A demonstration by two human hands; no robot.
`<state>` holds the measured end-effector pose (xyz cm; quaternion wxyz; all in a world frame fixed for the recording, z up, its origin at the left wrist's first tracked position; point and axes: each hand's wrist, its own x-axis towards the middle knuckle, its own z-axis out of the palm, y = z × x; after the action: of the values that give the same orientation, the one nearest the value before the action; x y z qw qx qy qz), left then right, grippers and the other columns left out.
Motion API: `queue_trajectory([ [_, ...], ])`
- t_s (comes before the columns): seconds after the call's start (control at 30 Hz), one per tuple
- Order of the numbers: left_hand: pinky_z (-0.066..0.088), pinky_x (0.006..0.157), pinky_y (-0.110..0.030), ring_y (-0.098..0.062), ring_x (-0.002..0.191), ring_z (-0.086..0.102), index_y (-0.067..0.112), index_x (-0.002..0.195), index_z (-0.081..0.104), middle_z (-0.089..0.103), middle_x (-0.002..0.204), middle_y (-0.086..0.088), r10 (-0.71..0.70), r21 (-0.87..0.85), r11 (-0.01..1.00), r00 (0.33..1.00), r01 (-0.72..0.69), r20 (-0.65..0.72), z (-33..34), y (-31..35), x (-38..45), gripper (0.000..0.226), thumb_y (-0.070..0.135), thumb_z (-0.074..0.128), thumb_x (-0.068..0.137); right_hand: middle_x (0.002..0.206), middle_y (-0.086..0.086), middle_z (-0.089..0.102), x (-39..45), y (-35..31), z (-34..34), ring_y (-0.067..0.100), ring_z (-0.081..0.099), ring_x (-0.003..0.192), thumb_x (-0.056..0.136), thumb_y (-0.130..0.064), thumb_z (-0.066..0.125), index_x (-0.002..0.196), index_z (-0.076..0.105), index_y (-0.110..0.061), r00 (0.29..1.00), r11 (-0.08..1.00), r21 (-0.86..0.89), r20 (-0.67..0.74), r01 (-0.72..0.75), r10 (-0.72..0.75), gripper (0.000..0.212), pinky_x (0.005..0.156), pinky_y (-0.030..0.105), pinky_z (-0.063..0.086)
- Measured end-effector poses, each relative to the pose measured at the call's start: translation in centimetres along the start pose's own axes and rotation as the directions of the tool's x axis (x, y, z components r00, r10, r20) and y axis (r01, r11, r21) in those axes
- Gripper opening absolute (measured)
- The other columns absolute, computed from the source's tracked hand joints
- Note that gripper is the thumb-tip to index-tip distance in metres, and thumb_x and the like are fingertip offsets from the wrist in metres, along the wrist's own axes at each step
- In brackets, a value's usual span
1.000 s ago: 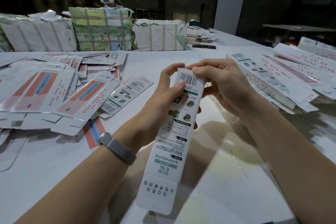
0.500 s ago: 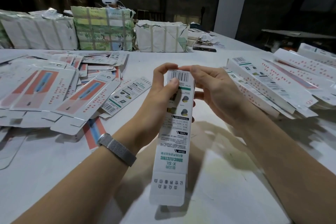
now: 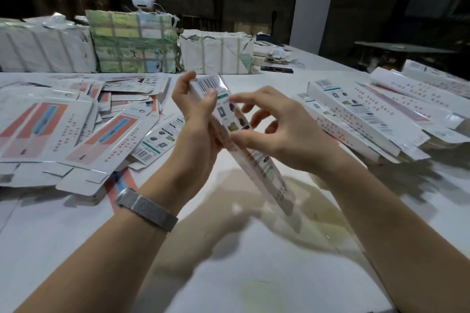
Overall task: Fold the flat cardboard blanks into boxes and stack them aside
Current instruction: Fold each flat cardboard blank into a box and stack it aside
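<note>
Fingers (image 3: pixel 209 95) of left hand (image 3: pixel 195 119) curled round the box (image 3: pixel 237 132), held tilted above bench (image 3: pixel 254 274) centre; right hand (image 3: pixel 277 129) fingers part-curled, thumb touching its near edge, firm grip uncertain. Bench: white. Flat blanks (image 3: pixel 76 134): heap, left. Folded boxes (image 3: pixel 368 114): stack, right. Advice: likely squaring the sleeve; steady the far end, press along creases, then tuck flaps.

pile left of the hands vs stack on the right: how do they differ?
The left pile holds flat blanks, loosely scattered, mostly coral front panels showing. The right stack holds folded boxes with depth, lying roughly parallel, some barcode sides showing. Both share the same white printed cardboard.
</note>
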<state>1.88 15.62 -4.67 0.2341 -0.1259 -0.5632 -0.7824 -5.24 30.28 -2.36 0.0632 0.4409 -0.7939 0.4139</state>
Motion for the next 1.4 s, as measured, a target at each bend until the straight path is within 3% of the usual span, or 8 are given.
queue_trajectory([
  [0.23,0.057,0.084,-0.034,-0.016,0.112,0.068,0.056,0.145,0.013,0.046,0.142,-0.003,0.082,-0.005,0.997,0.996,-0.082,0.032,0.1,-1.1,0.1,0.061,0.024,0.042,0.102,0.119,-0.005,0.056,-0.1,-1.2,-0.3,0.010,0.058,0.099,0.081,-0.022,0.077,0.137,0.058,-0.025,0.999,0.995,-0.098,-0.035,-0.021,0.018,0.059,0.082,0.025,0.052],
  [0.37,0.048,0.101,-0.049,-0.027,0.136,0.047,0.086,0.112,0.031,0.031,0.159,-0.003,-0.039,0.101,0.994,0.999,0.042,-0.033,-0.4,-0.6,0.2,0.046,0.053,0.051,0.087,0.125,-0.003,0.055,0.9,-1.2,-4.7,0.014,0.055,0.107,0.085,-0.028,0.072,0.136,0.059,-0.028,0.942,0.927,-0.344,-0.333,-0.151,0.030,0.053,0.086,0.032,0.052],
  [0.5,0.051,0.090,-0.048,-0.023,0.122,0.058,0.071,0.114,0.050,0.053,0.136,0.000,-0.017,0.152,0.988,0.995,0.032,-0.102,-0.8,-0.8,0.6,0.035,0.052,0.049,0.084,0.122,0.001,0.054,1.7,0.7,-11.7,0.017,0.051,0.091,0.088,-0.026,0.067,0.129,0.061,-0.029,0.846,0.669,-0.610,-0.531,-0.425,0.054,0.041,0.065,0.028,0.035],
  [0.67,0.049,0.078,-0.044,-0.021,0.110,0.064,0.061,0.103,0.061,0.065,0.114,0.003,-0.042,0.243,0.967,0.989,0.075,-0.140,-1.1,-1.6,0.8,0.025,0.050,0.049,0.084,0.107,0.003,0.065,0.6,4.6,-15.0,0.027,0.060,0.097,0.089,-0.031,0.063,0.096,0.067,-0.021,0.725,0.398,-0.638,-0.400,-0.660,0.560,0.012,0.074,0.033,0.044],
  [0.8,0.049,0.078,-0.041,-0.015,0.108,0.063,0.054,0.097,0.067,0.068,0.108,0.007,-0.049,0.402,0.910,0.989,0.103,-0.142,-1.4,-2.0,1.0,0.023,0.046,0.050,0.084,0.116,0.003,0.060,0.5,4.3,-14.3,0.028,0.052,0.113,0.093,-0.038,0.055,0.110,0.067,-0.024,0.790,0.432,-0.662,-0.512,-0.613,0.337,0.025,0.079,0.038,0.042],
  [0.9,0.045,0.084,-0.038,-0.017,0.110,0.062,0.042,0.102,0.065,0.069,0.111,0.003,0.021,0.725,0.685,0.992,0.076,-0.124,-2.7,-2.1,1.3,0.017,0.034,0.060,0.088,0.119,0.000,0.063,1.6,1.7,-10.9,0.022,0.054,0.111,0.093,-0.039,0.054,0.120,0.067,-0.027,0.893,0.672,-0.629,-0.435,-0.392,0.114,0.032,0.079,0.034,0.040],
  [1.07,0.037,0.108,-0.046,-0.037,0.131,0.043,0.030,0.146,0.039,0.051,0.145,-0.012,-0.208,0.949,-0.236,0.943,0.211,-0.261,-5.9,-1.9,1.4,0.062,0.048,0.057,0.089,0.103,-0.012,0.064,3.4,-1.2,-2.1,0.014,0.057,0.099,0.089,-0.039,0.057,0.107,0.069,-0.033,0.987,0.881,-0.451,-0.135,-0.142,0.090,0.022,0.085,0.033,0.046],
  [1.4,0.052,0.088,-0.039,-0.030,0.118,0.057,0.034,0.139,0.047,0.065,0.128,-0.003,-0.193,0.959,-0.216,0.955,0.183,-0.226,-7.6,-1.1,1.7,0.065,0.058,0.069,0.083,0.088,-0.014,0.065,2.8,3.3,4.3,0.014,0.062,0.089,0.088,-0.027,0.061,0.101,0.073,-0.029,0.986,0.940,-0.297,-0.037,-0.166,0.162,0.017,0.086,0.035,0.051],
])
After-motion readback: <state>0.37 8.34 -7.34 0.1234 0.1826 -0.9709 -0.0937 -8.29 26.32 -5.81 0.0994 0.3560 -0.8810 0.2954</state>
